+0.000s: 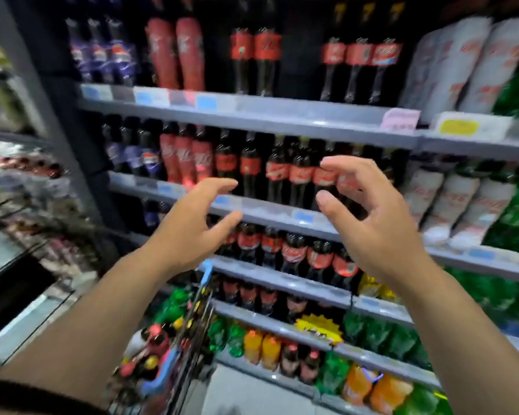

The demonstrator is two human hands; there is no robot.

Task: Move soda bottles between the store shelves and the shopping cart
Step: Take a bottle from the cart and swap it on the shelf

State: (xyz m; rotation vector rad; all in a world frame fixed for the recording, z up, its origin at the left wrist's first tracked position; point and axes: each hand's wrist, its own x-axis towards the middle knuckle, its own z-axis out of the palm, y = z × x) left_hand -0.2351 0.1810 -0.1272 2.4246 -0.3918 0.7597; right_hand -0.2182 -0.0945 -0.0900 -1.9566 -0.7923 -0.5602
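Head view showed both hands empty and spread: left hand [192, 217], right hand [369, 214] before cola bottles [300, 178]; cart [174, 348] below.

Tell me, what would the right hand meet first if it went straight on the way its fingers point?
Most likely the red-labelled cola bottle seen between thumb and forefinger of the right hand. The picture is blurred, so depth is uncertain.

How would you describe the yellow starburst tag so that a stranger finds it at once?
Find the grey shelves of soda, then the rail just above the orange bottles near the floor. The yellow starburst tag hangs there, the only spiky one among flat rectangular labels.
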